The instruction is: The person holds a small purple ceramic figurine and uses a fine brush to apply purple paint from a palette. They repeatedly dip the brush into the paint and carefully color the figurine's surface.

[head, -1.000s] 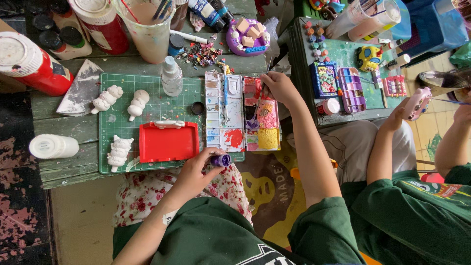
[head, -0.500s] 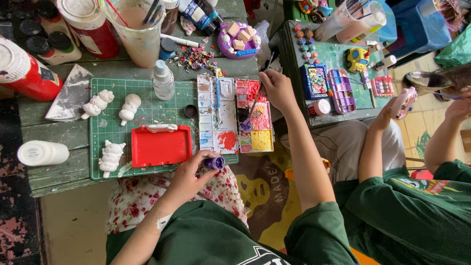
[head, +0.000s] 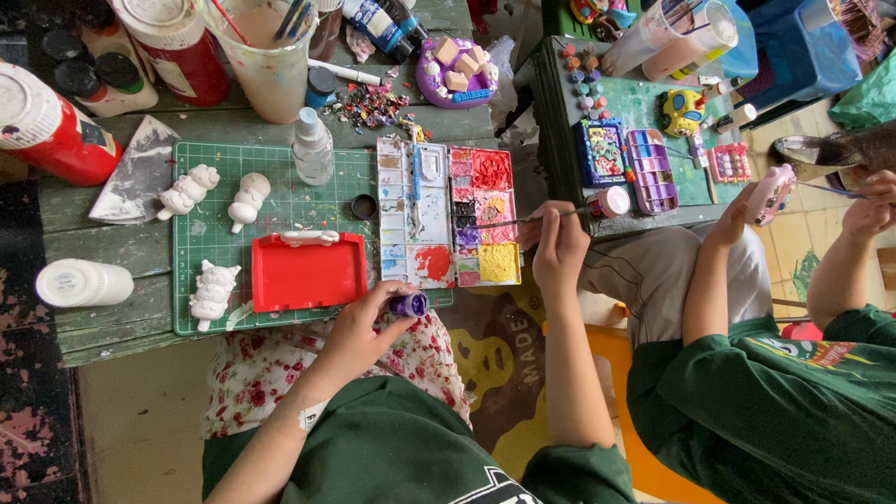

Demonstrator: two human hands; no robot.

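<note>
Right hand point(head: 558, 247) pinching thin brush point(head: 523, 221), tip now dipped at paint palette point(head: 448, 217), drawn back from its far edge. Left hand point(head: 359, 327) clasping small purple figure point(head: 409, 304) just below palette: colour loading.

1. There is one view only, from a camera worn on the person's head, so nothing overlaps with a second view.
2. It looks almost straight down, over the lap and onto the green wooden table point(head: 112, 252), whose far edge lies toward the top of the frame.
3. It sits close: the person's left hand point(head: 359, 322) and right hand point(head: 557, 245) fill the middle, with the paint palette point(head: 448, 215) between them and the cutting mat point(head: 280, 201) just to its left.
4. The right side of the frame takes in a neighbouring person's arm point(head: 709, 271) and a second, smaller table point(head: 569, 140).
</note>
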